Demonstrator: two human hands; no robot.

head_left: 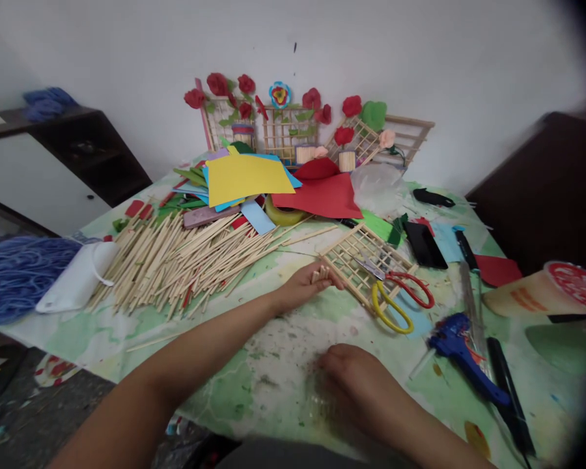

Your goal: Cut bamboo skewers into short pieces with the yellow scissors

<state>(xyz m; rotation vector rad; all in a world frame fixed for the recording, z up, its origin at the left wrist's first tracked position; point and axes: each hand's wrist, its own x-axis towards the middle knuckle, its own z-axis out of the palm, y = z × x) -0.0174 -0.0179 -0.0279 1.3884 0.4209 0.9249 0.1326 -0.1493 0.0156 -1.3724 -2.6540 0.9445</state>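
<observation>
My left hand (306, 285) is closed around a few short wooden stick pieces (321, 275), their cut ends showing between the fingers. It rests beside a lattice of thin sticks (344, 253), near the lattice's left corner. A pair of scissors (389, 284) with one red and one yellow handle lies across that lattice. Closer to me, my right hand (354, 378) is low over the stained tablecloth (273, 371). Its fingers are bent downward and smeared by motion, so I cannot see whether it holds anything.
A big heap of loose sticks (176, 260) spreads on the left, near blue yarn (24, 277). Yellow paper (249, 179) and red paper (322, 195) lie behind. A blue glue gun (469, 358), phone (424, 245) and drink cup (532, 293) are right. Flowered lattices (290, 130) lean on the wall.
</observation>
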